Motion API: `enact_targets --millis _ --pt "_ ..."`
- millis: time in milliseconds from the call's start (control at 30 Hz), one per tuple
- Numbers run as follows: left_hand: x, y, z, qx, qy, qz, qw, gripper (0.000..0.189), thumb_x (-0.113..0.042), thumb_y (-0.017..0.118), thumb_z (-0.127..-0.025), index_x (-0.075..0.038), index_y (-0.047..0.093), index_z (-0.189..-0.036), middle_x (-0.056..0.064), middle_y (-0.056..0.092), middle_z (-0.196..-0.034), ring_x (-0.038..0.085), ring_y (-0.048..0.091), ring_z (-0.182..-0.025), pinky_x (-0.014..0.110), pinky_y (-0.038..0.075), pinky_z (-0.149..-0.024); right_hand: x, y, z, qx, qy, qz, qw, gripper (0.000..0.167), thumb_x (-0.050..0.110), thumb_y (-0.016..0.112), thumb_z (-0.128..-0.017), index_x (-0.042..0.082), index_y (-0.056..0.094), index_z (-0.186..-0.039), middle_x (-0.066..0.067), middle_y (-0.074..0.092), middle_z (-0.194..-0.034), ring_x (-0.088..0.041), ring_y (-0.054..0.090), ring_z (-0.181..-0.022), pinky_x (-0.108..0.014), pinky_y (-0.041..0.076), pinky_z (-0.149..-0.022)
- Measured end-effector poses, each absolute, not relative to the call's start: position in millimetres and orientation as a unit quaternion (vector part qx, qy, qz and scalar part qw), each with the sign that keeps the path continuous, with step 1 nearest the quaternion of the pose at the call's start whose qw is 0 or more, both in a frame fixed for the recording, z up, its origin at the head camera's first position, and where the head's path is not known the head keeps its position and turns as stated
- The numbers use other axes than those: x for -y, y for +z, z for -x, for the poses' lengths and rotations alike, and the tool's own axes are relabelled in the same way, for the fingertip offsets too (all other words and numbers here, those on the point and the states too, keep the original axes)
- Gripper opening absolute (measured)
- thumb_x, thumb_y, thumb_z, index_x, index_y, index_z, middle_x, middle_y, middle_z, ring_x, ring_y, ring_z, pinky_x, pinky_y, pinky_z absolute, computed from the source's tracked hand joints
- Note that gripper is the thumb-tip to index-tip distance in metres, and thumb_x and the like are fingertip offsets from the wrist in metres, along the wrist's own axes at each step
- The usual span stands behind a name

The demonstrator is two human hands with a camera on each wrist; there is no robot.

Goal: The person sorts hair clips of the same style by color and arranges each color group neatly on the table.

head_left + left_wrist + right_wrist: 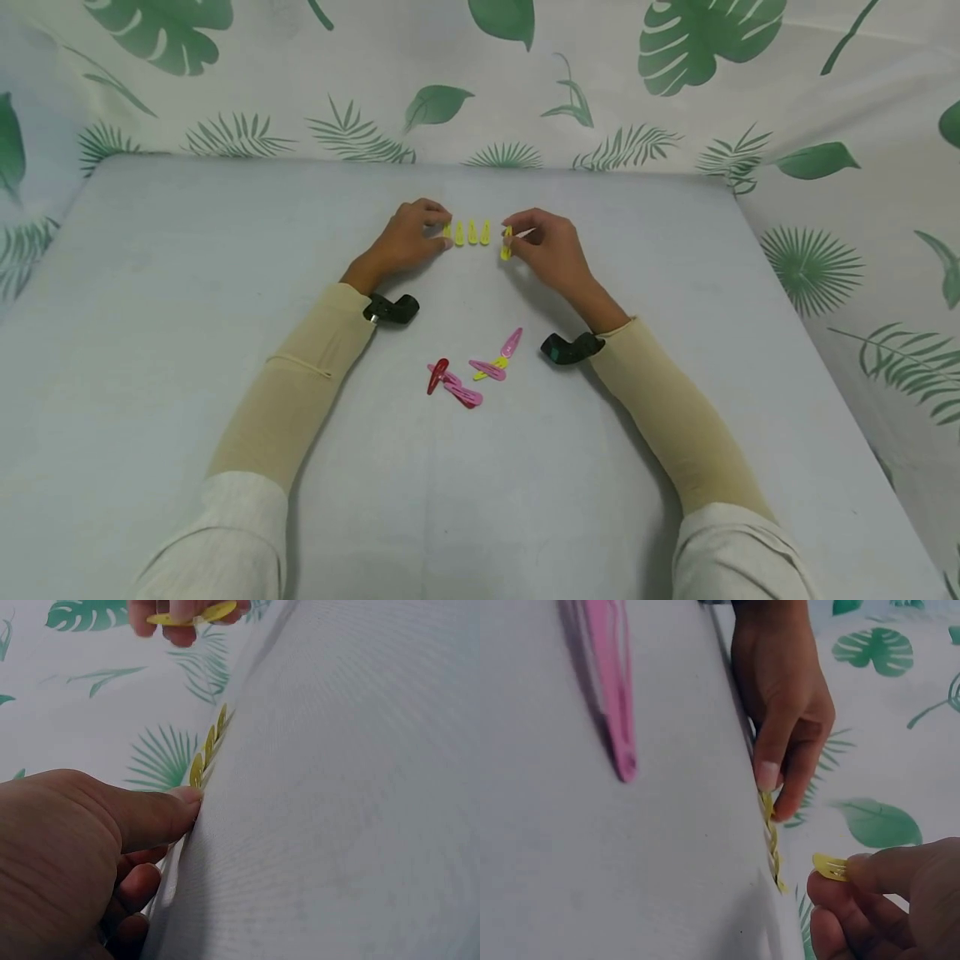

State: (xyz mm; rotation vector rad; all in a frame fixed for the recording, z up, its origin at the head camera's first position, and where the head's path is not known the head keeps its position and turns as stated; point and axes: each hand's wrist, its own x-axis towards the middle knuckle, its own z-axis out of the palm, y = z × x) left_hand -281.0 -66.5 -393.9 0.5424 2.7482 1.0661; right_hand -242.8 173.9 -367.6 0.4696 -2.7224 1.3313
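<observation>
Several yellow snap hair clips [472, 232] stand side by side in a short row on the table. At the row's left end my left hand [408, 237] pinches the outermost clip between thumb and fingers; the thumb [176, 814] covers much of it. Just past the right end, my right hand [551, 246] holds another yellow hair clip [829, 867] by thumb and fingertips. That clip is raised off the table, with a small gap between it and the row.
Nearer me lies a loose group of hair clips: pink ones [512, 342], red ones [437, 377] and a yellow one [501, 363], some overlapping. The pale table [360, 500] ends at a leaf-print cloth [510, 100] behind.
</observation>
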Motion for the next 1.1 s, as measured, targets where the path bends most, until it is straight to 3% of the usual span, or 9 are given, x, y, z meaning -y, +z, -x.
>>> enact_targets --millis 333,767,1100 --pt "67 -394 280 -0.916 0.347 -0.189 0.068 0.046 -0.020 0.065 -0.095 -0.005 0.055 -0.137 0.010 0.047 -0.140 0.028 0.038 -0.129 0.039 0.029 -0.107 -169 -376 267 0.894 0.434 -0.107 0.020 0.020 0.006 0.070 -0.089 0.001 0.070 -0.108 -0.009 0.067 -0.095 -0.017 0.062 -0.087 -0.028 0.047 -0.074" --pt "65 -395 284 -0.916 0.342 -0.195 0.071 0.047 -0.022 0.065 -0.095 -0.005 0.054 -0.138 0.010 0.047 -0.140 0.028 0.038 -0.130 0.040 0.029 -0.107 -166 -375 285 0.928 0.356 -0.108 -0.027 0.025 0.004 0.063 -0.090 0.002 0.070 -0.114 -0.013 0.067 -0.101 -0.022 0.060 -0.084 -0.029 0.045 -0.068" --pt "67 -394 283 -0.915 0.349 -0.189 0.072 0.047 -0.020 0.066 -0.094 -0.004 0.055 -0.137 0.011 0.047 -0.140 0.028 0.038 -0.130 0.039 0.028 -0.108 -162 -379 297 0.933 0.343 -0.092 -0.051 0.027 0.008 0.063 -0.091 0.001 0.069 -0.116 -0.013 0.067 -0.105 -0.023 0.058 -0.096 -0.033 0.043 -0.077"
